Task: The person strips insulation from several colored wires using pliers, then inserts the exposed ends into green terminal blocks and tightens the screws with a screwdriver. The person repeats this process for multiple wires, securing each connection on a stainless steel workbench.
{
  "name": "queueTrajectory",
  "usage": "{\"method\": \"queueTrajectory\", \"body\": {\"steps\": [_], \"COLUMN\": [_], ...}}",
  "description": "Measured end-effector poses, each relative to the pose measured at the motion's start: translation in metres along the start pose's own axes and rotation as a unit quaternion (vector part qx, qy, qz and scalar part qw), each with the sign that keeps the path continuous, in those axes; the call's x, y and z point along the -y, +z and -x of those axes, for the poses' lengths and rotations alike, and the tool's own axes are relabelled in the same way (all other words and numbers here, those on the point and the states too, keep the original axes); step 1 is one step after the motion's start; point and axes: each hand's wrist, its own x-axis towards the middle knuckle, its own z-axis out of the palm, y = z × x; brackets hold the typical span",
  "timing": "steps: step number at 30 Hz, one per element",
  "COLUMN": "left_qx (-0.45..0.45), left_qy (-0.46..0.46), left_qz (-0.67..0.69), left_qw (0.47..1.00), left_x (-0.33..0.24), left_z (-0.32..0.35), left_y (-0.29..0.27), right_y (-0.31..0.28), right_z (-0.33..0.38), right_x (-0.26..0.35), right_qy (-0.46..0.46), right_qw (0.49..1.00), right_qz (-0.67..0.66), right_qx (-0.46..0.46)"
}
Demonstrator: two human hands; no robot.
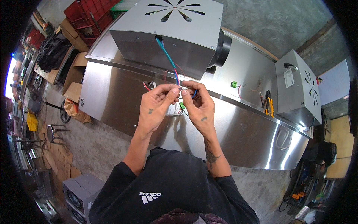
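Observation:
My left hand (156, 106) and my right hand (199, 106) meet in front of me, thumbs and forefingers pinched close together on thin electrical wires. The wires run down from a teal-sleeved cable (166, 54), which comes out of a hole in the front of a large grey metal box (138, 52). A blue wire (194, 93) curves beside my right fingers. Just below the fingertips hangs a small green terminal connector (182, 106) with thin wires. Red and white wire ends (147, 86) stick out left of my left hand. The exact wire tips are hidden between my fingers.
The boxes stand on a long stainless-steel bench (238, 127). Another green connector (234, 84) with red wires lies to the right. Yellow-handled pliers (270, 106) lie near a second grey box (298, 86). A round black duct collar (223, 48) juts from the large box. A stool (56, 130) stands at left.

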Motion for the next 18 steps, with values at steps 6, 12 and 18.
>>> {"method": "queueTrajectory", "body": {"steps": [6,12,18], "left_qx": [0.031,0.084,0.023], "left_qy": [-0.023,-0.016,-0.027], "left_qz": [-0.069,-0.145,-0.070], "left_qw": [0.997,0.986,0.997], "left_x": [-0.007,-0.012,-0.004], "left_z": [-0.001,-0.007,-0.016], "left_y": [-0.005,-0.014,-0.023], "right_y": [-0.008,-0.018,-0.004], "right_z": [-0.002,-0.006,-0.007], "right_x": [-0.002,0.001,-0.007], "right_qy": [-0.015,-0.023,0.057], "right_qw": [0.999,0.993,0.995], "right_qz": [0.038,0.104,-0.078], "right_qx": [0.022,0.053,-0.022]}}
